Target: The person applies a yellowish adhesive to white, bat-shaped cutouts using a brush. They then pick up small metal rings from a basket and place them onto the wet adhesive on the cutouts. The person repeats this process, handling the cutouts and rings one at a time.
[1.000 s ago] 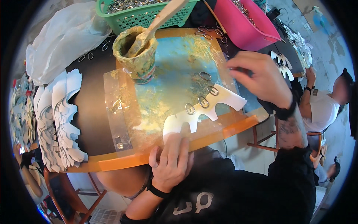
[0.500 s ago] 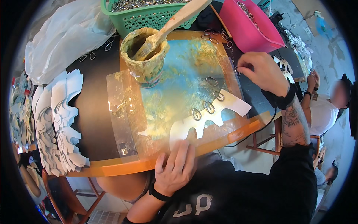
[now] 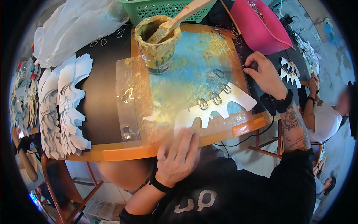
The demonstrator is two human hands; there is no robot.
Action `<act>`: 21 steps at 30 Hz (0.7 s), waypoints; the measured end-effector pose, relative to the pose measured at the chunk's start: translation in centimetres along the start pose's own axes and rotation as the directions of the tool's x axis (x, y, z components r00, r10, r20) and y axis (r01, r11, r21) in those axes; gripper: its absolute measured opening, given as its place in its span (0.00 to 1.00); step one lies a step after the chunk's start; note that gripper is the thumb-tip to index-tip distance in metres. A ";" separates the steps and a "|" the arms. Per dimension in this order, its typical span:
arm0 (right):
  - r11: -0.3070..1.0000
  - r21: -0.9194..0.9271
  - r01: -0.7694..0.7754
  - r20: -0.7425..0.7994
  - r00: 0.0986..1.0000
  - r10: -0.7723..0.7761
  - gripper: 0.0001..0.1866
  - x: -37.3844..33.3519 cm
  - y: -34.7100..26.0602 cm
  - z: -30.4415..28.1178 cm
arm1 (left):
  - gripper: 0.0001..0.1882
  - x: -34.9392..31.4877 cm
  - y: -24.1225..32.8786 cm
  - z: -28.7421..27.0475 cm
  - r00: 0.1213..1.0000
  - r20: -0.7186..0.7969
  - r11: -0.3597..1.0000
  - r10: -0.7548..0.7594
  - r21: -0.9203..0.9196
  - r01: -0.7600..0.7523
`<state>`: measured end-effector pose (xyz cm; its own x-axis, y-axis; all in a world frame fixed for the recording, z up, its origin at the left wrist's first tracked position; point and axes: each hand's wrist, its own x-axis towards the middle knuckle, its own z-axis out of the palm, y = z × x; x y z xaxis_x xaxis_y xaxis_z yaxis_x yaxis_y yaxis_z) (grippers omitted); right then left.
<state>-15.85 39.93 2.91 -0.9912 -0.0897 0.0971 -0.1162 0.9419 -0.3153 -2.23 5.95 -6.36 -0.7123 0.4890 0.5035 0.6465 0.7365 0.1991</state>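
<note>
A white scalloped strip (image 3: 186, 115) lies on the smeared plastic-covered mat (image 3: 179, 71) before me. Three oval metal rings (image 3: 216, 98) sit along its upper edge. Just beyond its right part, another metal ring (image 3: 219, 73) lies loose on the mat. My left hand (image 3: 179, 158) rests at the table edge, fingers extended, tips on the strip's lower left end. Past the mat's right side, my right hand (image 3: 267, 76) pinches a small metal ring (image 3: 244, 67) between thumb and forefinger; its fingers hide most of it.
A glue-crusted cup (image 3: 156, 56) with a wooden-handled brush (image 3: 182, 16) stands on the mat. Behind are a green basket (image 3: 164, 12) and a pink bin (image 3: 261, 31) of metal pieces. White scalloped stacks (image 3: 69, 108) and plastic sheeting (image 3: 74, 31) lie left. A co-worker (image 3: 322, 115) sits right.
The view has shifted, so the table appears higher and farther right. My right hand has come slightly nearer, still pinching the ring. My left hand stays on the strip.
</note>
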 end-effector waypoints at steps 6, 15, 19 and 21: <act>0.996 0.027 0.087 -0.023 0.996 -0.087 0.06 0.1 -2.9 -0.7 | 0.23 -0.1 0.0 0.0 1.000 -0.011 1.000 -0.004 -0.020 0.004; 0.750 0.363 0.553 0.179 0.748 -0.639 0.09 0.7 -12.3 0.7 | 0.25 -0.2 -0.3 -0.1 1.000 0.013 0.999 0.003 -0.053 -0.003; 0.786 0.344 0.515 0.253 0.755 -0.605 0.07 0.8 -13.5 2.6 | 0.26 -0.5 -0.5 -0.3 1.000 0.022 0.999 0.011 -0.038 -0.010; 0.815 0.317 0.485 0.293 0.767 -0.571 0.07 0.8 -13.9 3.1 | 0.25 -0.6 -0.7 -0.2 1.000 0.024 0.999 0.019 -0.034 -0.018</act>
<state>-15.18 25.76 4.43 -0.7127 -0.7011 -0.0220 -0.5955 0.6213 -0.5093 -2.21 5.08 -6.61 -0.7064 0.5140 0.4867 0.6680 0.7114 0.2183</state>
